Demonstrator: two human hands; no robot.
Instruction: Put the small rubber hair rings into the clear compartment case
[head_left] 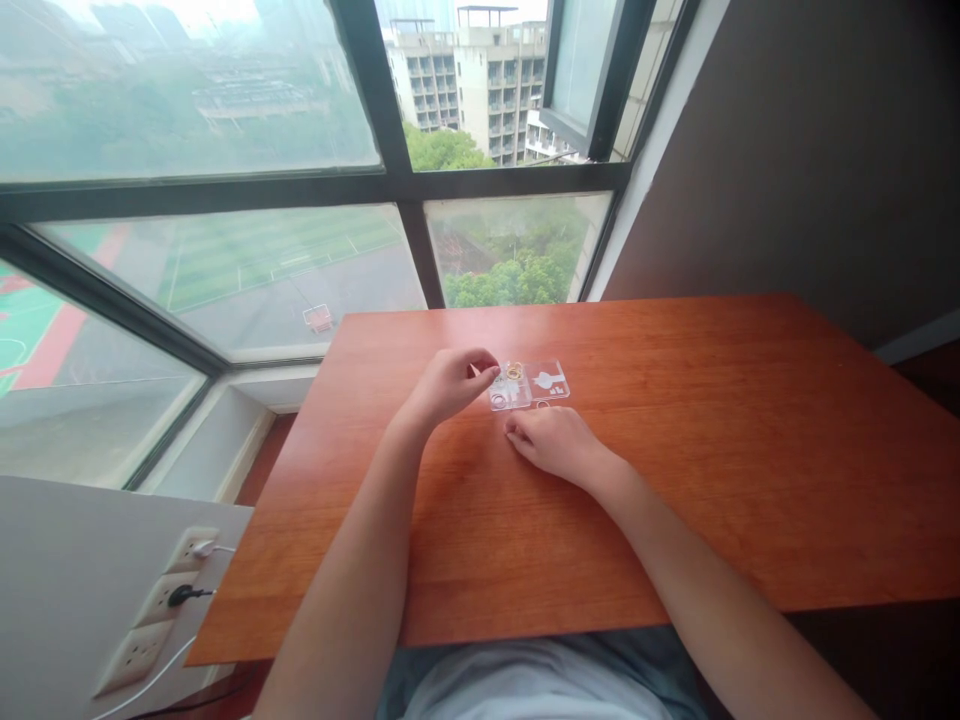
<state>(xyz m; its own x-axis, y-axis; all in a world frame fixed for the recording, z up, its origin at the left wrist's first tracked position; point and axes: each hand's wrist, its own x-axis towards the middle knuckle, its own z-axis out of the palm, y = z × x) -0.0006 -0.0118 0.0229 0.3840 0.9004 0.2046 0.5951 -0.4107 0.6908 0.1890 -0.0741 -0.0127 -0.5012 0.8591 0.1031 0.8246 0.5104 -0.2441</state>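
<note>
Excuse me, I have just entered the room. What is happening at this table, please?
A person sits at a reddish-brown table by a window, with both hands around a small clear box that seems to lie open. Small ring-shaped pieces show inside it, one gold-coloured. The left hand has its fingertips at the box's left edge. The right hand is just in front, fingers curled. Whether either hand holds a piece is too small to tell.

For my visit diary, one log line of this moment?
left hand: at open box | right hand: near ring | box: on table, rings inside
</note>
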